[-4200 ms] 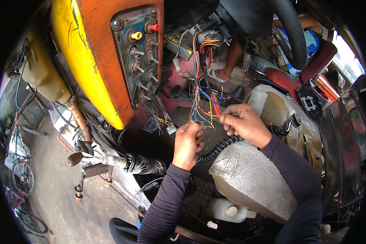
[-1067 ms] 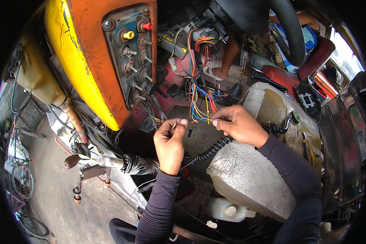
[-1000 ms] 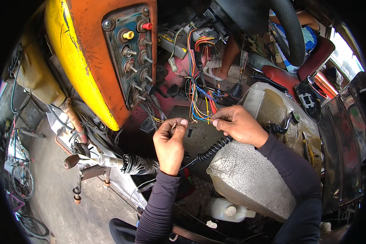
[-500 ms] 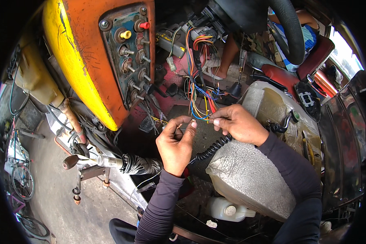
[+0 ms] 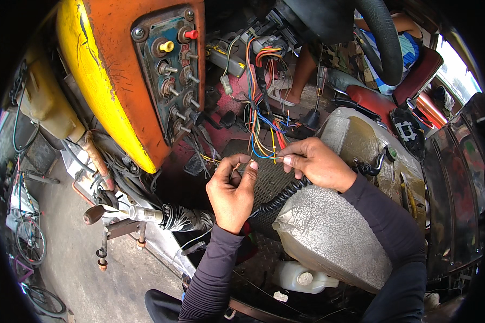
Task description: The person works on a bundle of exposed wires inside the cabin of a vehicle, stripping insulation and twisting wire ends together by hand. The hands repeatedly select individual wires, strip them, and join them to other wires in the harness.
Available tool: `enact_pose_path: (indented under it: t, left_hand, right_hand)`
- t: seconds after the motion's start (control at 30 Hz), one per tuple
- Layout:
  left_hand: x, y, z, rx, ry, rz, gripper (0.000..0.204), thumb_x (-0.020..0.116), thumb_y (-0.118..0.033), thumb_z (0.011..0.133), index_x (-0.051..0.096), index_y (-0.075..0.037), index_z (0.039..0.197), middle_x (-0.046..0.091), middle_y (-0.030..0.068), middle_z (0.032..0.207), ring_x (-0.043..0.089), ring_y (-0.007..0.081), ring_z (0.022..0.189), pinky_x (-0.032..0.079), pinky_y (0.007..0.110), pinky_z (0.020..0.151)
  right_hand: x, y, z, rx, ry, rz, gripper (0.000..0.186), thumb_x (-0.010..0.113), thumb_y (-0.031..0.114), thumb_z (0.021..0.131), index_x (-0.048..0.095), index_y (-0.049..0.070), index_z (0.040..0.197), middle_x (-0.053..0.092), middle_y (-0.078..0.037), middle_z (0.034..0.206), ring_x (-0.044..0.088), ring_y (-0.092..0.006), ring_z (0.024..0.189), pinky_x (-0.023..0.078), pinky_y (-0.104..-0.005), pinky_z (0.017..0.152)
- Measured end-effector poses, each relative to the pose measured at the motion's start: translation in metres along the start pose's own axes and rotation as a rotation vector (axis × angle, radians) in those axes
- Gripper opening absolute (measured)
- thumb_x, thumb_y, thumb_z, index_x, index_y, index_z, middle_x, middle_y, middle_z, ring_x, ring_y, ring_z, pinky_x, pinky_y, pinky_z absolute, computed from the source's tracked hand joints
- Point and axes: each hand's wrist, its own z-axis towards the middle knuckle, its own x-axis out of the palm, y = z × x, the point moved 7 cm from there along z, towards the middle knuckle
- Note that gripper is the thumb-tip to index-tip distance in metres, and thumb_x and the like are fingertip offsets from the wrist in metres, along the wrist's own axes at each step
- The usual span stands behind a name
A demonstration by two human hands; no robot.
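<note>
A bundle of loose coloured wires [image 5: 258,118] hangs below the steering column. My left hand [image 5: 231,196] is closed, thumb and forefinger pinched on a thin wire end at the bottom of the bundle. My right hand [image 5: 318,167], just right of it, pinches the thin wire ends where blue, yellow and red ones meet. A black coiled cable [image 5: 277,196] runs beneath both hands over a textured dark floor mat. Left of the bundle stands an orange and yellow panel [image 5: 113,86] with a column of toggle switches [image 5: 188,75].
A steering wheel [image 5: 382,48] is at upper right, beside a seated person's leg [image 5: 300,72] and red seat [image 5: 377,105]. A silver padded cover [image 5: 334,237] and plastic jug [image 5: 304,277] lie below right. A jointed lever [image 5: 145,212] and bicycles [image 5: 29,237] are at left.
Since the oldest frame my left hand shifted left. In the last second it moved slightly up and right, closer to my right hand, which stays nearly still on the wire ends.
</note>
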Motion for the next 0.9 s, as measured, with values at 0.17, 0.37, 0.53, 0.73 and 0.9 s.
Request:
enact_pose_path:
  t: [0.17, 0.37, 0.53, 0.73, 0.9]
  left_hand:
    - [-0.0002, 0.0045, 0.0003, -0.014, 0.0, -0.004, 0.012, 0.083, -0.009, 0.095, 0.077, -0.003, 0.104, 0.039, -0.0082, 0.064, 0.033, 0.0032, 0.061, 0.028, 0.025, 0.054]
    - [0.0006, 0.0067, -0.0002, -0.02, 0.015, -0.011, 0.011, 0.082, -0.007, 0.097, 0.076, -0.002, 0.105, 0.041, -0.0097, 0.066, 0.033, 0.0018, 0.062, 0.028, 0.024, 0.054]
    - [0.0005, 0.0064, -0.0006, -0.015, 0.009, -0.008, 0.011, 0.082, -0.009, 0.096, 0.077, -0.003, 0.105, 0.04, -0.0083, 0.064, 0.033, 0.0029, 0.061, 0.028, 0.025, 0.054]
    - [0.0018, 0.0061, -0.0015, -0.026, 0.016, -0.029, 0.01, 0.082, -0.009, 0.097, 0.077, -0.004, 0.104, 0.039, -0.0086, 0.064, 0.032, 0.0025, 0.061, 0.028, 0.024, 0.053]
    - [0.0022, 0.0075, -0.003, -0.004, -0.012, -0.011, 0.015, 0.082, -0.008, 0.097, 0.073, -0.001, 0.107, 0.044, -0.0083, 0.067, 0.034, 0.0021, 0.061, 0.029, 0.024, 0.054]
  right_hand:
    - [0.0018, -0.0003, 0.0003, -0.032, 0.021, 0.026, 0.021, 0.068, 0.006, 0.105, 0.076, -0.006, 0.12, 0.074, -0.005, 0.094, 0.064, -0.0103, 0.075, 0.057, -0.0277, 0.069]
    - [0.003, 0.0002, 0.0, -0.07, 0.1, 0.113, 0.023, 0.069, 0.004, 0.104, 0.075, -0.008, 0.124, 0.075, -0.006, 0.096, 0.064, -0.0099, 0.078, 0.056, -0.0277, 0.07]
    - [0.0018, 0.0002, 0.0, -0.056, 0.111, 0.117, 0.026, 0.069, 0.003, 0.103, 0.074, -0.008, 0.126, 0.075, -0.007, 0.098, 0.064, -0.0101, 0.079, 0.056, -0.0277, 0.072]
    - [0.002, 0.0004, -0.0001, -0.057, 0.102, 0.118, 0.027, 0.069, 0.002, 0.102, 0.074, -0.009, 0.127, 0.075, -0.008, 0.102, 0.064, -0.0102, 0.08, 0.056, -0.0278, 0.073]
    - [0.0026, -0.001, 0.0007, -0.053, 0.107, 0.126, 0.029, 0.07, 0.002, 0.102, 0.073, -0.009, 0.128, 0.074, -0.008, 0.102, 0.064, -0.0106, 0.081, 0.056, -0.0277, 0.073]
